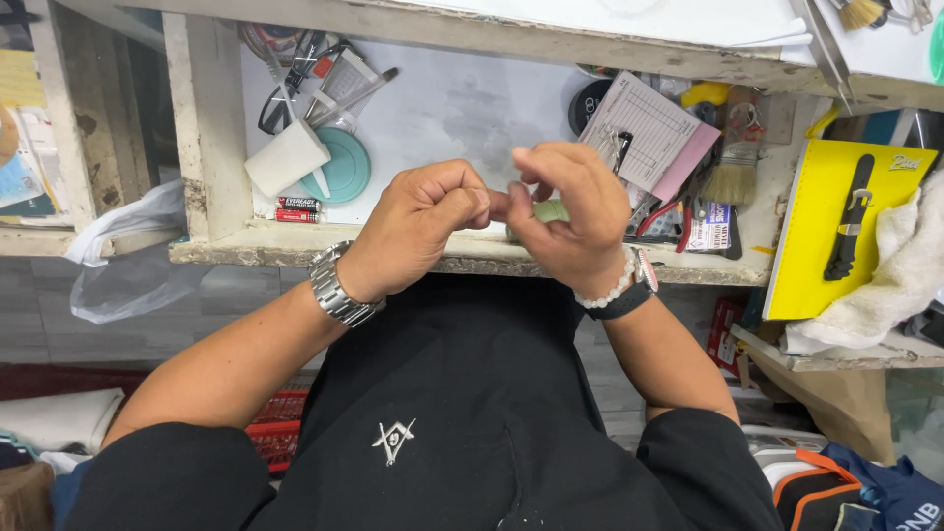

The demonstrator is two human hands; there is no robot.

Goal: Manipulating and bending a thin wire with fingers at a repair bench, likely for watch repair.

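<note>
Pinching a small pale green piece (551,210) between thumb and curled fingers, the right hand (570,221) holds it just above the near edge of the worn white worktop (462,108). Most of the piece is hidden, so its shape cannot be told. The left hand (423,231) is closed almost to a fist, its fingertips meeting the right hand's at the green piece; whether it grips the piece itself or something too fine to see cannot be told. A metal watch (334,288) sits on the left wrist, a bead bracelet (610,293) and a dark band on the right.

Work this small likely goes best with both wrists steady and close, the pinch firm but light, and the piece kept over the worktop so a slip lands it there and not in the lap.

Farther off, left of the hands, lie a round teal lid (344,167), a white block (285,157), two small red and black batteries (295,208) and a few metal tools. To the right are a ruled paper pad (644,128) with a pink sheet beneath, a paintbrush (733,172) and, beyond the worktop's right end, a yellow card with a black knife (851,221) and a white cloth (910,256).
</note>
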